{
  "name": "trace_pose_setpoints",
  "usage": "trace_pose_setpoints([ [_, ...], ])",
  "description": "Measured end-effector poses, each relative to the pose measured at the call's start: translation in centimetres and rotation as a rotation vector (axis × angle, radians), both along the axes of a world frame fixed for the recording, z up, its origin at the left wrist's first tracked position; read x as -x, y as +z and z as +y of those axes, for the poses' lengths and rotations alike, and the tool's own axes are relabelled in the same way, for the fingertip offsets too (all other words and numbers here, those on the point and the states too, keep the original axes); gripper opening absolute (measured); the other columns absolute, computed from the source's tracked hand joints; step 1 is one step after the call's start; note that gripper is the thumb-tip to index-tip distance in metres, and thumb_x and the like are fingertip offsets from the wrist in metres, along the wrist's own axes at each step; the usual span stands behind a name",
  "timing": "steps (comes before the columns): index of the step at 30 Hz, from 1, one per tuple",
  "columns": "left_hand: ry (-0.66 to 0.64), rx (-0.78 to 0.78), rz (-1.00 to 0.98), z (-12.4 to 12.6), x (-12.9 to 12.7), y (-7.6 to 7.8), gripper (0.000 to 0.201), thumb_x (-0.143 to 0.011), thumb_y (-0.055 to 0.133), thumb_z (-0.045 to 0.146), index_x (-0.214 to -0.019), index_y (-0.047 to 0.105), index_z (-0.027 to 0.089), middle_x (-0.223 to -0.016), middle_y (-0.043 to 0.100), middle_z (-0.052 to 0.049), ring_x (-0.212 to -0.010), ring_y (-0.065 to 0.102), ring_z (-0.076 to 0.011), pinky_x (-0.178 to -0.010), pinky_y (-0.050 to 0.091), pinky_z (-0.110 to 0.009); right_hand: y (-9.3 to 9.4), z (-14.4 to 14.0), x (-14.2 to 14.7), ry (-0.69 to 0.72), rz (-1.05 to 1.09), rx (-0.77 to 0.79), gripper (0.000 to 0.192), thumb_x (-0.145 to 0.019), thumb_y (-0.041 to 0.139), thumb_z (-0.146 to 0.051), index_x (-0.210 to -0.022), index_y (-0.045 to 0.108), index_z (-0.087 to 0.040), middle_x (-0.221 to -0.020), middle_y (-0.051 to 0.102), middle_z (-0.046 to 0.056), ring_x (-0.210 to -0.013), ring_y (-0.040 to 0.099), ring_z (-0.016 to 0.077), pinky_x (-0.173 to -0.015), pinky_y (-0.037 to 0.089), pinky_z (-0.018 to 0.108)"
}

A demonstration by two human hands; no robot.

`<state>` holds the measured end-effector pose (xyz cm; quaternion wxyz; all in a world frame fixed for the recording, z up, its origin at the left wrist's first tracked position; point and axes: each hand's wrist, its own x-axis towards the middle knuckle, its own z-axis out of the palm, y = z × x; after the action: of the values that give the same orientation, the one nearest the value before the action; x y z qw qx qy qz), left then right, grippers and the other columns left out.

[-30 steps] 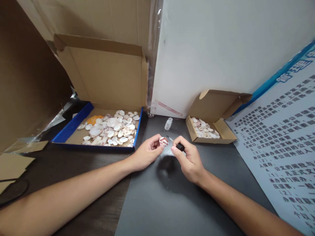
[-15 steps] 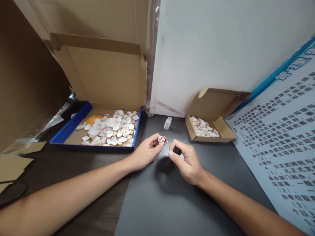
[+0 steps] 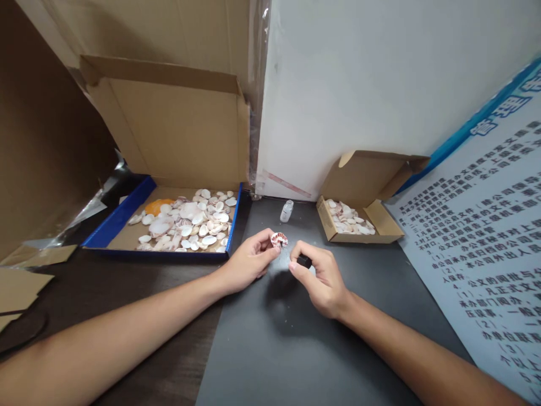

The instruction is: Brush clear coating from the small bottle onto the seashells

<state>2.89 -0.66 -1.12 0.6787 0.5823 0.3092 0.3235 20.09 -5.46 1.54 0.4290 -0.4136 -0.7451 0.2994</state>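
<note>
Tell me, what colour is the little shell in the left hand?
The shell pinched in the left hand is white with reddish-brown markings, seen in the head view.

1. The small shell, just below the middle of the frame, is fan-shaped, whitish with reddish-brown blotches. It is held up off the dark tabletop, pinched at its lower edge, with its patterned face turned toward the camera.

2. The black cap, just right of and slightly below the shell, is a short dark cylinder, mostly covered by the fingers gripping it. It sits near the shell but apart from it. Whether a brush runs from it toward the shell is too small to tell.
</note>
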Motion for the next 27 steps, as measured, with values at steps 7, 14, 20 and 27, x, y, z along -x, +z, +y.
trace_pose_setpoints([
  [7,0.006,-0.016,-0.006,0.03,-0.05,-0.05,0.023,-0.09,0.057,0.039,-0.092,0.049,0.018,-0.069,0.045,0.007,-0.041,0.031,-0.0017,-0.037,0.026,-0.016,-0.15,0.07,0.08,-0.116,0.036,-0.045,0.015,-0.092,0.048,-0.025,-0.079,0.046,-0.02,-0.065,0.043,-0.005,-0.057,0.039,0.01,-0.056,0.031,0.023],
  [14,0.004,-0.005,-0.003,-0.01,-0.01,0.03,0.023,-0.09,0.058,0.039,-0.092,0.048,0.018,-0.068,0.044,0.007,-0.041,0.029,-0.0017,-0.036,0.024,-0.016,-0.22,0.0,0.08,0.044,0.024,-0.01,0.019,-0.091,0.048,-0.023,-0.073,0.043,-0.02,-0.062,0.039,-0.006,-0.055,0.036,0.0094,-0.055,0.03,0.023],
  [20,0.014,-0.01,0.004,-0.02,-0.13,0.25,0.025,-0.09,0.057,0.041,-0.089,0.047,0.018,-0.068,0.043,0.007,-0.042,0.03,-0.0019,-0.036,0.026,-0.016,-0.51,0.18,0.23,-0.048,0.015,-0.031,0.015,-0.092,0.047,-0.023,-0.078,0.045,-0.02,-0.066,0.044,-0.004,-0.059,0.04,0.0099,-0.057,0.033,0.023],
  [27,0.02,-0.01,0.026,-0.01,-0.15,0.28,0.028,-0.089,0.058,0.043,-0.089,0.047,0.018,-0.068,0.045,0.007,-0.041,0.029,-0.0018,-0.036,0.024,-0.017,-0.75,-0.06,0.12,0.013,0.019,-0.059,0.015,-0.09,0.047,-0.021,-0.075,0.043,-0.021,-0.066,0.043,-0.004,-0.057,0.04,0.0098,-0.056,0.033,0.023],
])
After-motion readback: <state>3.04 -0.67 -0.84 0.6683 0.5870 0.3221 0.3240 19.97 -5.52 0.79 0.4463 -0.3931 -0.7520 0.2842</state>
